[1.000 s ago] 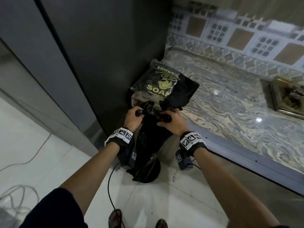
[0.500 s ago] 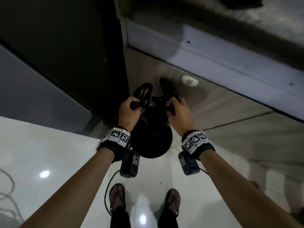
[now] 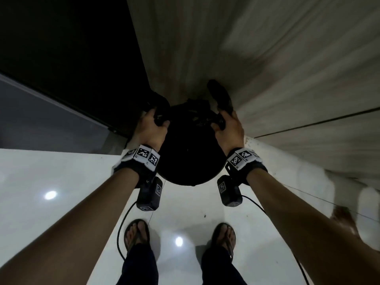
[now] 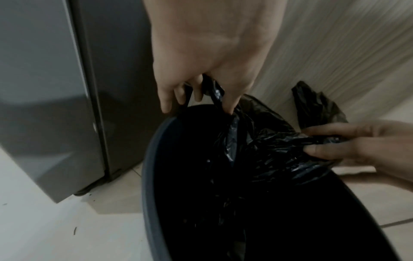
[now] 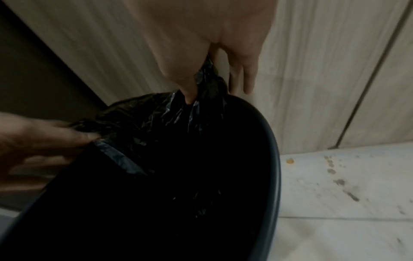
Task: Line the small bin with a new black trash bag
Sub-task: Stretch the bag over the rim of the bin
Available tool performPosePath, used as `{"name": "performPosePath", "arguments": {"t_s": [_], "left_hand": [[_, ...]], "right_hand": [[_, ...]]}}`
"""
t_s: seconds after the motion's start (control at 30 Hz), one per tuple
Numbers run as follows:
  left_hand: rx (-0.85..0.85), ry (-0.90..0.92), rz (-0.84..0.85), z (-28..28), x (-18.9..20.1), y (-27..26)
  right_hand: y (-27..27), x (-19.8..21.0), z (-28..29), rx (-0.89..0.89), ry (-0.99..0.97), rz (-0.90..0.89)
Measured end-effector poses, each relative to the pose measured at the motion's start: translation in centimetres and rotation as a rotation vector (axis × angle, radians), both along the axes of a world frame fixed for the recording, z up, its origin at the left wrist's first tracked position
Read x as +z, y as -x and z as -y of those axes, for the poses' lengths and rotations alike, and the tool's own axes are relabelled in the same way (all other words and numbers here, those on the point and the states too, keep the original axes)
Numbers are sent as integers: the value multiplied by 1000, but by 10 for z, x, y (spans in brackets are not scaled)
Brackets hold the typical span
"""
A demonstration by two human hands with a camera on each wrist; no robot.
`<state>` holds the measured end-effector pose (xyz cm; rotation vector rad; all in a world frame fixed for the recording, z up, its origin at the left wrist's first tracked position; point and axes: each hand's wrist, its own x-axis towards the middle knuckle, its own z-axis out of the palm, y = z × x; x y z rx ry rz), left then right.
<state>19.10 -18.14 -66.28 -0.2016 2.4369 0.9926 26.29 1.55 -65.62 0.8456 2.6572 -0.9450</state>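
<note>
A small round dark bin (image 3: 186,177) stands on the white floor against a pale wood cabinet front; its rim shows in the left wrist view (image 4: 148,176) and the right wrist view (image 5: 273,159). A black trash bag (image 3: 195,120) hangs down inside the bin (image 4: 257,150) (image 5: 170,123). My left hand (image 3: 152,128) pinches the bag's left handle (image 4: 214,91) at the bin's left rim. My right hand (image 3: 226,128) grips the right handle (image 5: 208,79) at the right rim, with a loose flap (image 3: 220,95) sticking up behind it.
A dark grey appliance (image 4: 55,106) stands to the left of the bin, close to its rim. The wood cabinet front (image 3: 267,68) rises right behind the bin. White floor tiles (image 3: 51,202) spread toward my sandalled feet (image 3: 136,233). A cable (image 3: 121,227) trails from my left wrist.
My view has tipped from the countertop down to the floor. Both hands have lowered the bag, which now hangs inside the bin, and have spread apart to opposite sides of the rim.
</note>
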Motion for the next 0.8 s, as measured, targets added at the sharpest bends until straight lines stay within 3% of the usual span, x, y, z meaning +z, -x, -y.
{"name": "performPosePath", "arguments": {"t_s": [0.13, 0.33, 0.8], "left_hand": [[53, -11, 48, 8, -13, -4], [63, 10, 66, 15, -9, -28], [73, -5, 82, 50, -8, -158]], "right_hand": [[-14, -15, -5, -131, 120, -15], [-50, -11, 2, -167, 64, -4], [-172, -13, 28, -167, 91, 17]]}}
